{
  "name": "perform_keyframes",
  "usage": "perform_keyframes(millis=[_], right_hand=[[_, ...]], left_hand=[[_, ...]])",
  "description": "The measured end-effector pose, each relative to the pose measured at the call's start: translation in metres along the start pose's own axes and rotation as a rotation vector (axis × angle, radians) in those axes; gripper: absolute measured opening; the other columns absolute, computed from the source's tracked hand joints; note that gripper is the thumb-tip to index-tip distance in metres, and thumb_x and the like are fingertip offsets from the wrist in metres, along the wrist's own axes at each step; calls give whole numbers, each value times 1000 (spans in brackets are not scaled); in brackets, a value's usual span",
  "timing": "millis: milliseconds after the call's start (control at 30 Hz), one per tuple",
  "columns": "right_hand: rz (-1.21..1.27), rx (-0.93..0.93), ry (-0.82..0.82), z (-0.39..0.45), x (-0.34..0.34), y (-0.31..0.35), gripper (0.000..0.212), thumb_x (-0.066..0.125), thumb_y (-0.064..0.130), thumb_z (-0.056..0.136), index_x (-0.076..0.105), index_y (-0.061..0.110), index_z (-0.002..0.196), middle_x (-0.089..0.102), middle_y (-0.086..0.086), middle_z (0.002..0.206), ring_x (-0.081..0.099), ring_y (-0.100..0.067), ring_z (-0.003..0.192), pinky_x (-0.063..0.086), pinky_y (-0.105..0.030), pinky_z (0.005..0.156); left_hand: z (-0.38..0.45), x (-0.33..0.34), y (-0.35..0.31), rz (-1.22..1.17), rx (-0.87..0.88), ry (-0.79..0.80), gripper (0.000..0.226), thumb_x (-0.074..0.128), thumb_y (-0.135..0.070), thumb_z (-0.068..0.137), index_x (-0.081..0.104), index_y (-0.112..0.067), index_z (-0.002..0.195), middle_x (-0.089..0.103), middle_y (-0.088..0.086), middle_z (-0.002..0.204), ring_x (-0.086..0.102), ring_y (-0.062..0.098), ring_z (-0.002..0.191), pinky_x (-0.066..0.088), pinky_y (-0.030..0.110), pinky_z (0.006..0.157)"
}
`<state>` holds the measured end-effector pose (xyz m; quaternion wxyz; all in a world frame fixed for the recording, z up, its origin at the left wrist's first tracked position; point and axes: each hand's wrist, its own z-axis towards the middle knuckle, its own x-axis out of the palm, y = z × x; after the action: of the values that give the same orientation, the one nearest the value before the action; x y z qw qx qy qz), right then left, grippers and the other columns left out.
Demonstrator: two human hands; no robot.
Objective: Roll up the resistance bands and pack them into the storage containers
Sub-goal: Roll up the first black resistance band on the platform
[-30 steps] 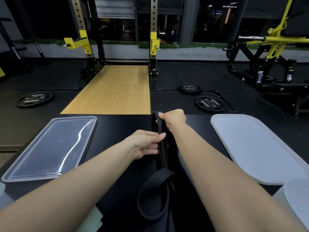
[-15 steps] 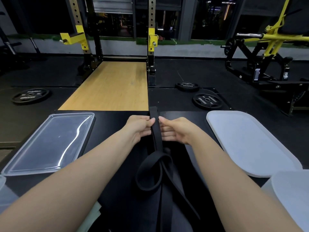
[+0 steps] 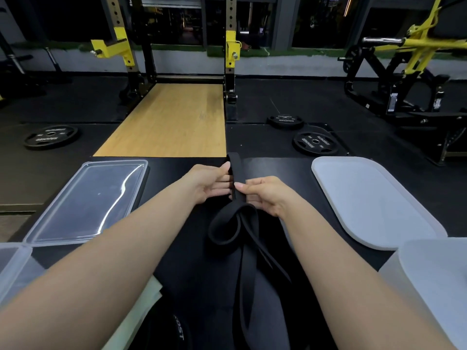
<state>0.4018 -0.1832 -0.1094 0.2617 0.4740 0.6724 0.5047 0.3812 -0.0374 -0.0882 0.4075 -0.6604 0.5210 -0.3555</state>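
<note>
Frosted lid [image 3: 374, 203] right of the black resistance band [image 3: 246, 248] and clear lid [image 3: 86, 200] left of it, off their containers, likely ready for packing. Band stretched lengthwise on the black table [image 3: 171, 173]. Pinched from either side by left hand [image 3: 208, 183] and right hand [image 3: 265, 195], seemingly flattening for rolling.

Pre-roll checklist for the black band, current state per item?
1. Left hand pinches the black band: ok.
2. Right hand grips the band: ok.
3. Band's far end flat on the black table: ok.
4. Slack free of twists: not ok, a loop lies below the hands.
5. Container ready: cannot tell; only the clear lid and white lid show fully.
</note>
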Motion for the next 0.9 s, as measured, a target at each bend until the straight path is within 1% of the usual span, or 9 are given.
perform_keyframes(millis=[67, 167, 233, 367, 467, 567, 700, 800, 900], right_hand=[[10, -26, -55, 0, 3, 2, 9, 70, 4, 82, 66, 8, 76, 72, -8, 72, 70, -14, 63, 55, -22, 59], [15, -49, -97, -4, 10, 4, 14, 71, 3, 82, 63, 9, 72, 71, -9, 72, 70, -15, 64, 56, -24, 65], [-1, -64, -128, -6, 16, 3, 17, 71, 4, 82, 60, 11, 71, 70, -11, 79, 69, -19, 71, 57, -27, 73], [-20, -80, -199, -12, 23, 3, 19, 72, 9, 83, 57, 14, 72, 71, -19, 96, 68, -27, 91, 54, -41, 89], [-69, -54, -125, -21, 18, 4, 11, 68, 15, 87, 68, 6, 81, 69, -23, 103, 66, -28, 86, 57, -37, 84], [-151, 5, -43, -36, 9, 2, 27, 64, 30, 90, 71, 4, 95, 71, -17, 100, 70, -23, 85, 57, -28, 73], [-191, 44, 47, -58, -3, -5, 33, 59, 40, 91, 71, 10, 97, 74, -8, 97, 71, -19, 86, 55, -26, 72], [-189, 10, 6, -70, -7, -16, 28, 62, 34, 90, 72, 8, 97, 73, -10, 94, 71, -19, 84, 58, -28, 71], [-144, -33, -102, -76, -5, -26, 21, 70, 24, 86, 72, 5, 93, 72, -12, 89, 69, -21, 80, 58, -35, 79]], left_hand=[[-16, -10, 4, 141, -40, 66, 34, 55, -31, 92, 59, -2, 110, 68, 9, 100, 66, 16, 78, 55, 21, 59], [-35, -21, 14, 302, -92, 186, 38, 56, -38, 90, 63, -4, 107, 71, 7, 97, 68, 14, 82, 56, 22, 69], [-41, -20, 20, 277, -96, 224, 37, 59, -36, 89, 66, -4, 108, 72, 9, 98, 68, 13, 76, 56, 22, 66], [-47, -9, 26, 197, -70, 145, 33, 65, -28, 86, 68, -2, 107, 71, 9, 91, 65, 10, 60, 52, 20, 54], [-53, -3, 25, 120, -100, 92, 28, 69, -20, 84, 68, -2, 105, 71, 10, 92, 66, 16, 67, 53, 22, 53], [-60, -1, 22, 55, -117, 84, 20, 68, -16, 84, 68, -2, 99, 70, 7, 83, 67, 15, 62, 52, 20, 47], [-68, 4, 23, 42, -106, 56, 19, 67, -19, 86, 68, -4, 97, 72, 6, 83, 68, 15, 70, 53, 23, 55], [-74, 6, 29, 92, -72, -3, 25, 68, -25, 85, 70, -3, 97, 73, 10, 91, 69, 17, 77, 53, 23, 60], [-84, 3, 34, 177, -51, 13, 23, 67, -22, 86, 70, -5, 101, 71, 9, 91, 68, 14, 72, 51, 19, 51]])
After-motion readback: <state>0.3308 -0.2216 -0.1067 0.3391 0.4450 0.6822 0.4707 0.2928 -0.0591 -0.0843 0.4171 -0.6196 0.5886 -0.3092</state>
